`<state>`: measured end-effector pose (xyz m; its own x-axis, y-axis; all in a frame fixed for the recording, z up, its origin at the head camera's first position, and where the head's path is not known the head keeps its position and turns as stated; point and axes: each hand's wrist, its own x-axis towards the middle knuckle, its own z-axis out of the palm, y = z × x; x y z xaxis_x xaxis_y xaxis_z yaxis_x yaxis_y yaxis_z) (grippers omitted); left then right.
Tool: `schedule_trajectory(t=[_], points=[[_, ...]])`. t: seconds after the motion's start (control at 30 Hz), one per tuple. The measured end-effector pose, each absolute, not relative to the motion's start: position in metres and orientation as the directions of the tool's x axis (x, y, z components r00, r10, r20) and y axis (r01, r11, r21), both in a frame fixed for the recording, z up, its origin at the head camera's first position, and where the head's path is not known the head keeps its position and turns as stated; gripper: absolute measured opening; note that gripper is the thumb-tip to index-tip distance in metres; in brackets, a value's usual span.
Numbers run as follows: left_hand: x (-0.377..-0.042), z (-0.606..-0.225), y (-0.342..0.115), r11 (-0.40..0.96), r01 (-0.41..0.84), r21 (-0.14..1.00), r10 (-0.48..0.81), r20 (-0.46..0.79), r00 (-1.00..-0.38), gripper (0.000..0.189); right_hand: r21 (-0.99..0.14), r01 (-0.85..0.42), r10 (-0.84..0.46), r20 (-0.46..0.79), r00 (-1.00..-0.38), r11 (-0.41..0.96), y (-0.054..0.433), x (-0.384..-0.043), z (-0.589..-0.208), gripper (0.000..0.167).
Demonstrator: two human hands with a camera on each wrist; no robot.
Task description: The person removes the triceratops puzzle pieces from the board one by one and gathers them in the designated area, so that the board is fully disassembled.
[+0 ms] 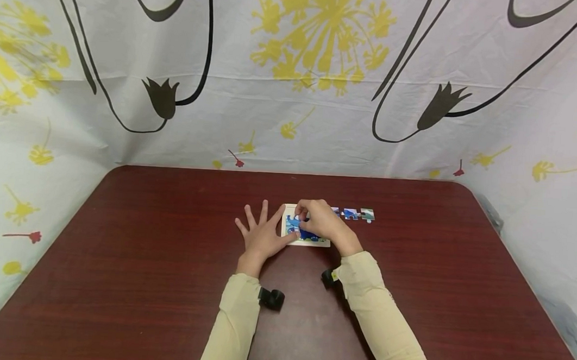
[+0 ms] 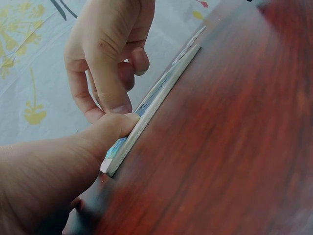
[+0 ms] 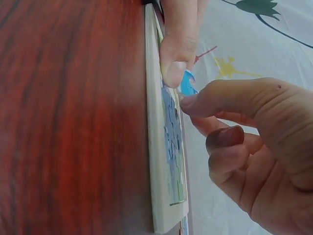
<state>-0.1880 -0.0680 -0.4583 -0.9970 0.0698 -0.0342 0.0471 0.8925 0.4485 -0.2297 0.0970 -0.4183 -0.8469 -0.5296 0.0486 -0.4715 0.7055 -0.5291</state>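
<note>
A small puzzle board with a pale frame and a mostly blue picture lies flat on the table. My left hand is spread at its left side, fingers straight, and the thumb presses on the near part of the board. Above the picture, my right hand pinches a light blue puzzle piece between thumb and fingers. In the right wrist view that piece stands tilted up from the board, close to the left thumb. My right hand covers part of the picture in the head view.
Right of the board, loose puzzle pieces lie in a row, partly behind my right hand. The dark red wooden table reaches back to a white patterned cloth. Each wrist wears a black camera.
</note>
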Motion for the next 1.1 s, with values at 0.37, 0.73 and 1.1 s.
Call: schedule_trajectory(t=[0.37,0.73,1.1], points=[[-0.187,-0.455,-0.072,0.89,0.044,0.453,0.063,-0.026,-0.998,0.083,-0.578,-0.454,-0.477,0.124,-0.87,0.678,0.111,-0.235,-0.406,0.016],[-0.186,-0.454,-0.073,0.877,0.042,0.479,0.056,-0.016,-0.998,0.084,-0.596,-0.415,-0.416,0.146,-0.898,0.688,0.156,-0.231,-0.394,0.013],[-0.184,-0.457,-0.068,0.871,0.053,0.488,0.062,-0.003,-0.998,0.085,-0.613,-0.256,-0.37,-0.064,-0.927,0.747,0.189,-0.226,-0.407,0.014]])
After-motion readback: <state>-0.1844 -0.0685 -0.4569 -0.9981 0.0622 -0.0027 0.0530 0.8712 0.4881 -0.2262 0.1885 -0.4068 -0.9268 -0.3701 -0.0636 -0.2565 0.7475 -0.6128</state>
